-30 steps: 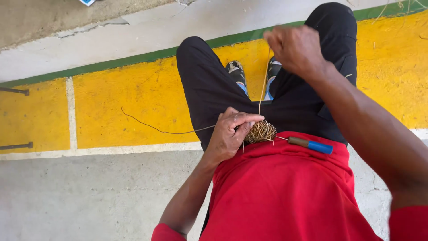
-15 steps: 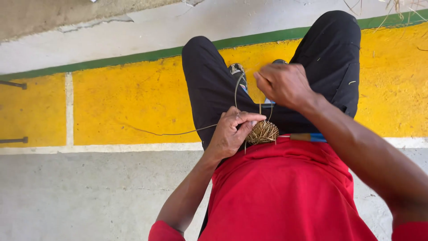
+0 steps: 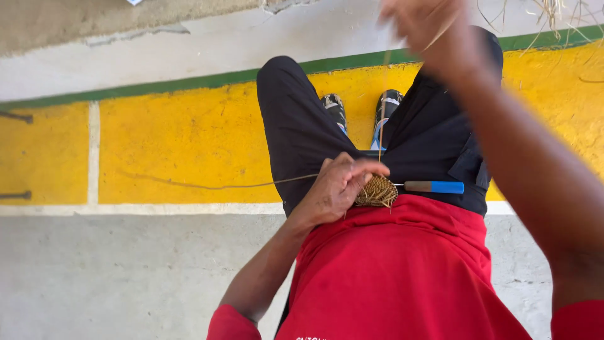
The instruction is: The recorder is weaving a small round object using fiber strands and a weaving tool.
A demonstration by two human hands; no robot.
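Observation:
My left hand (image 3: 336, 189) pinches a small round coil of woven straw (image 3: 377, 191) against my lap, just above the red shirt. My right hand (image 3: 428, 25) is raised high at the top of the view, blurred, its fingers closed on a thin straw strand (image 3: 381, 119) that runs straight down to the coil. A tool with a blue handle (image 3: 434, 187) lies on my black trousers just right of the coil. Another long strand (image 3: 220, 186) trails left from the coil over the yellow floor.
I sit with legs in black trousers (image 3: 296, 132) stretched out, sneakers (image 3: 333, 108) at the far end. Below is a yellow painted floor band (image 3: 176, 145) with a green stripe (image 3: 189, 82), grey concrete (image 3: 126, 277) nearer me. Loose dry straw (image 3: 553, 12) pokes in at top right.
My right hand dipped toward the coil, then rose high up and away, drawing the strand taut. My left hand kept its grip on the coil.

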